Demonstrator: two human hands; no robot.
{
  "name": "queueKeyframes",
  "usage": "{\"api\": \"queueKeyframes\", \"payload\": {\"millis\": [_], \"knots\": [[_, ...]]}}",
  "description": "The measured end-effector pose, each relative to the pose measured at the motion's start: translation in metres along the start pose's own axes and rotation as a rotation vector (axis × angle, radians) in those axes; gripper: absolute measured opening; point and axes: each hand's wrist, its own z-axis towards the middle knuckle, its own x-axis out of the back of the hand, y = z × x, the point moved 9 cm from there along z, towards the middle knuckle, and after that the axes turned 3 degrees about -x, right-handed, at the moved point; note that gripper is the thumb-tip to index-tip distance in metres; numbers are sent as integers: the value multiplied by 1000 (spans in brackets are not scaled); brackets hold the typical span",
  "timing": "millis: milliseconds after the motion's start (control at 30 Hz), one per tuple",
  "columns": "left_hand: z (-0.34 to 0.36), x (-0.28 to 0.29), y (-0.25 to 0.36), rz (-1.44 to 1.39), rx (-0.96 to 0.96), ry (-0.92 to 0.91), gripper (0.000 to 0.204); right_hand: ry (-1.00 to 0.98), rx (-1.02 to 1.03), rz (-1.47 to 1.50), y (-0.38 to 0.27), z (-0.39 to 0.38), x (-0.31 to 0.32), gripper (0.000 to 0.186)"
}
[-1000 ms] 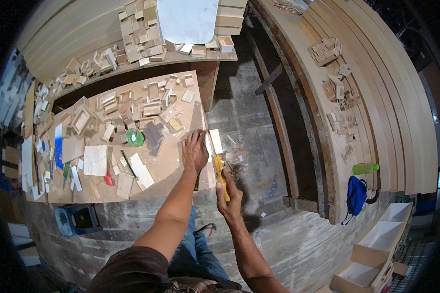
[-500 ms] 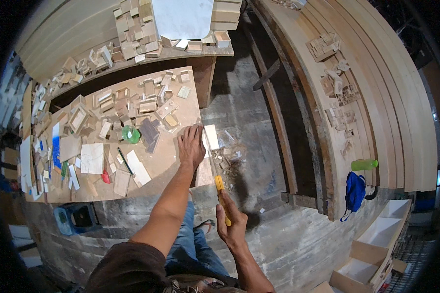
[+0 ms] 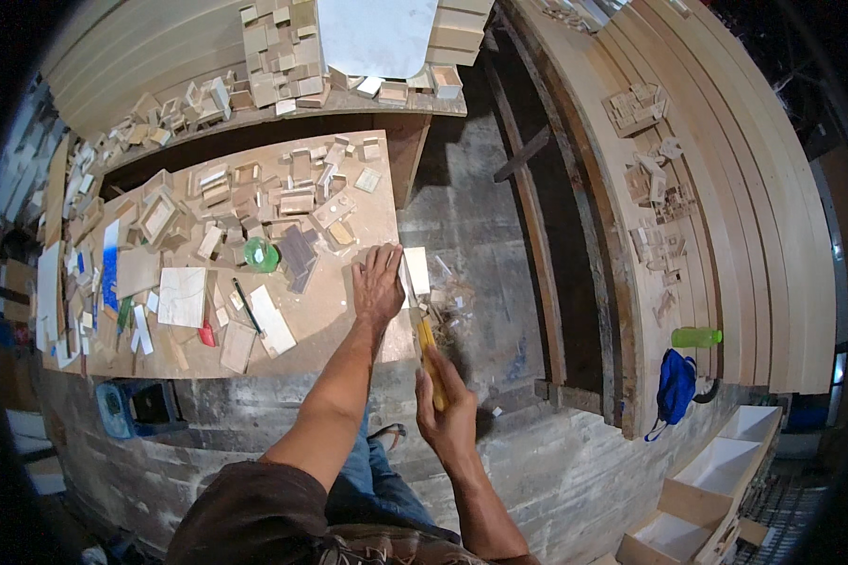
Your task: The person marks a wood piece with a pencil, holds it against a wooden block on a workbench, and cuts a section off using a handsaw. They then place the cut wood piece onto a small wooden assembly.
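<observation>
My right hand is closed round the yellow handle of a handsaw. Its thin blade points away from me along the right edge of the wooden workbench. At that same edge my left hand lies flat, palm down, fingers stretched forward and close beside the blade. A pale piece of wood sticks out past the edge, just right of the blade. Whatever lies under my left palm is hidden.
Small wooden boxes, a green round container, a dark pencil and a white-faced board lie on the bench. Offcuts litter the floor to its right. Farther right, a long bench carries a blue bag and green bottle.
My right hand has pushed the saw a little forward along the bench edge. My left hand stays pressed at the edge; the whole view has shifted slightly.
</observation>
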Motion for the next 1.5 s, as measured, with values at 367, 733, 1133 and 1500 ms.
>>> {"api": "queueKeyframes", "payload": {"millis": [367,733,1133,1500], "knots": [[6,8,9,-42,-73,67,47,-38,-36,15,3,19,-13,34],[-7,9,0,-35,-75,51,48,-23,-22,9,12,30,2,35],[3,3,-1,-66,1,5,51,-25,1,18,8,-16,9,35],[7,4,3,-58,-24,40,49,-12,21,33,20,43,-14,37]]}}
